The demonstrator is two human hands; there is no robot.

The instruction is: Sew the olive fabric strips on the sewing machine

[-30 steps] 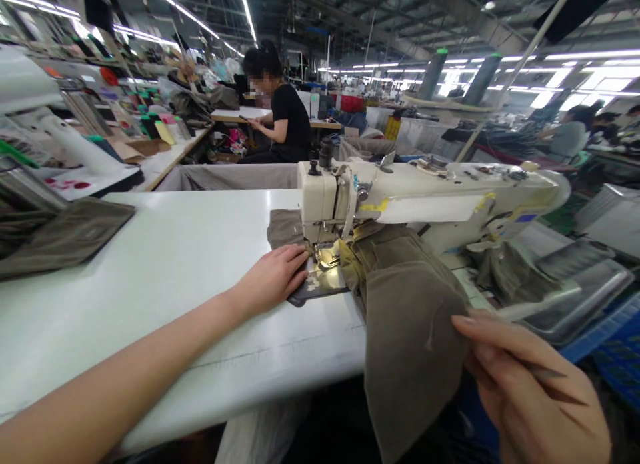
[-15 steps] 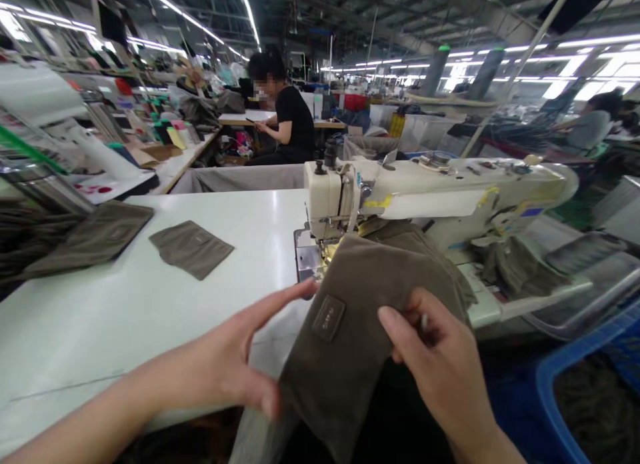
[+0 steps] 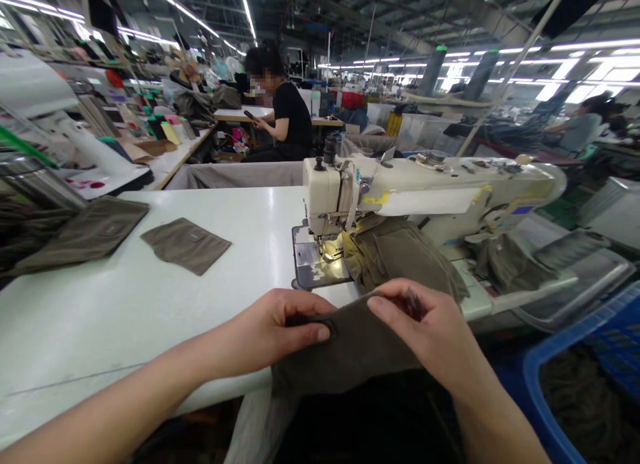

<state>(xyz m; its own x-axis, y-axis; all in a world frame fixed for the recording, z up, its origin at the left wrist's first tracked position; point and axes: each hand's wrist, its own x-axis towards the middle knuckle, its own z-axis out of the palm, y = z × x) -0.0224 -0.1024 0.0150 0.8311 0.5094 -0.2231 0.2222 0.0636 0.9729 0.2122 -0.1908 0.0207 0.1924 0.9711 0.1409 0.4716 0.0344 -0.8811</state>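
Note:
Both hands hold a dark olive-brown fabric piece (image 3: 355, 351) over the table's front edge. My left hand (image 3: 280, 327) pinches its upper left part, the thumb lying over a small label patch (image 3: 331, 328). At the upper right edge, my right hand (image 3: 425, 324) grips the cloth between thumb and fingers; something thin and grey shows between those fingers, too small to name. Just beyond is a cream sewing machine (image 3: 325, 194), its metal needle plate (image 3: 320, 264) lit. More olive fabric (image 3: 405, 251) lies piled right of the needle.
A single fabric piece (image 3: 187, 244) lies flat on the white table (image 3: 240, 251), with a stack of similar pieces (image 3: 95, 234) at the left. A blue basket (image 3: 533, 371) holding cloth stands at the right. Across the table, a person (image 3: 287, 114) sits with a phone.
My left hand has closed on the fabric, moving right. The piece has been lowered towards me and turned from upright to sideways, uncovering the needle plate. My right hand keeps its grip.

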